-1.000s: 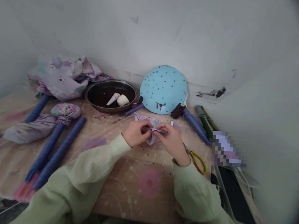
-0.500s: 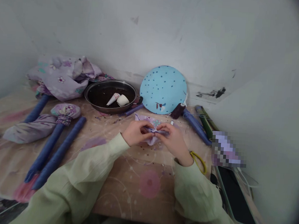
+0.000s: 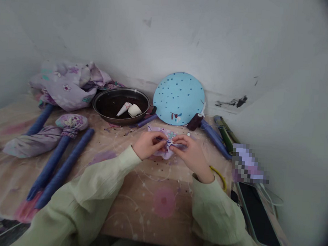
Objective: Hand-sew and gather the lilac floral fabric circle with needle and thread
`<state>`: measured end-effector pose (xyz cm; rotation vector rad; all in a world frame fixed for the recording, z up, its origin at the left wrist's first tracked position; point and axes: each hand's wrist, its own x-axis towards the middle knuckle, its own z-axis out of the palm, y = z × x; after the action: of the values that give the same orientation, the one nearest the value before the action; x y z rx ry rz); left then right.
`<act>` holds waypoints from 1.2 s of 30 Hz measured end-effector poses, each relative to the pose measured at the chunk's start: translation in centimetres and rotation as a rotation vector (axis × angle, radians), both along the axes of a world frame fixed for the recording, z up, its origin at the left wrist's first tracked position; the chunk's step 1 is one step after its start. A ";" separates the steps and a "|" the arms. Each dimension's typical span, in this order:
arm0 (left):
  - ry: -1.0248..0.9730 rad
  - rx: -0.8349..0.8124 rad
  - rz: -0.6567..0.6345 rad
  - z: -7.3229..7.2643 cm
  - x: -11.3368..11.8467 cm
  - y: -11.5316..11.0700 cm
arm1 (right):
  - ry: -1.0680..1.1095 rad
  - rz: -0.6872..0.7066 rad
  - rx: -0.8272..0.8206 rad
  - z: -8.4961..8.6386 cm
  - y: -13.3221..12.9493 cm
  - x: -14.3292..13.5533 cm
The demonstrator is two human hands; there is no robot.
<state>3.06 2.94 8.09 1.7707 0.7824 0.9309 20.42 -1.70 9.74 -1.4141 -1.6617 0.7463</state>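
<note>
Between my hands, at the middle of the table, lies a small lilac floral cloth (image 3: 166,152). My left hand (image 3: 149,144) pinches its gathered part from the left, thumb and fingers pressed together. From the right, my right hand (image 3: 189,151) pinches the same cloth, with a thin dark strand or edge running between the fingertips. The two sets of fingertips are a small gap apart. A dark thread spool (image 3: 194,121) stands just behind my right hand, near a round blue dotted board (image 3: 179,98) leaning on the wall.
A metal pan (image 3: 108,117) with two white spools sits behind to the left. Blue wrapped rods (image 3: 65,168) and lilac cloth bundles (image 3: 67,90) lie at the left. A phone (image 3: 258,216) and green-and-blue rods (image 3: 216,141) are at the right.
My fingertips have moved slightly apart, showing more of the gathered cloth between them. My right wrist has shifted a little, and the yellow band beside it is more covered by the sleeve.
</note>
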 end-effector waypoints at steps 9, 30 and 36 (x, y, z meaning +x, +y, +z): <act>-0.023 0.005 0.009 0.1 0.2 -0.2 | -0.076 -0.032 0.045 0.0 0.0 -0.1; 0.050 0.183 0.045 0.3 0.0 -0.2 | -0.138 0.015 0.023 0.7 -0.2 0.9; 0.143 0.355 0.049 1.7 -0.2 -1.2 | -0.186 0.084 0.118 2.2 -0.8 1.1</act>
<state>2.83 1.79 9.80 2.1538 0.7897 1.0318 21.48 -2.53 11.96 -1.3713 -1.8866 0.5665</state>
